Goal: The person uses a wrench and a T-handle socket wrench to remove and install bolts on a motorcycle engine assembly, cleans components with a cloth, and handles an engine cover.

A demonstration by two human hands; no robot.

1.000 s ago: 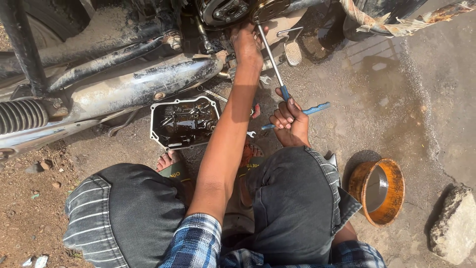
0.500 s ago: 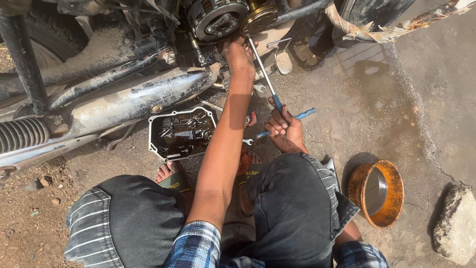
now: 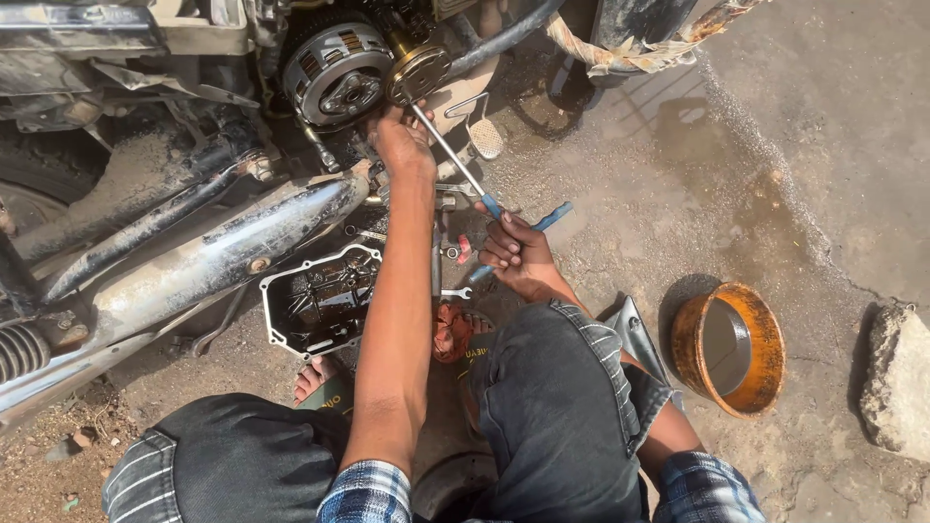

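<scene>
Your left hand (image 3: 402,143), upper centre of frame, presses against the engine beside the exposed clutch (image 3: 334,73); whether it grips anything, I cannot tell. Your right hand (image 3: 513,254), at centre, is closed round the blue-handled T-wrench (image 3: 453,160), its tip on the brass-coloured gear (image 3: 418,70). Risk: the wrench could slip off under torque, striking your left knuckles.

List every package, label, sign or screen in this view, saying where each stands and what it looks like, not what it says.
No packages, signs or screens show; only two bits of lettering.
Pale lettering on dark green footwear, at the bare toes below the black engine cover.
Yellow lettering on a dark strip, below the right hand gripping a T-handle wrench, beside a reddish item; too small to identify.
</scene>
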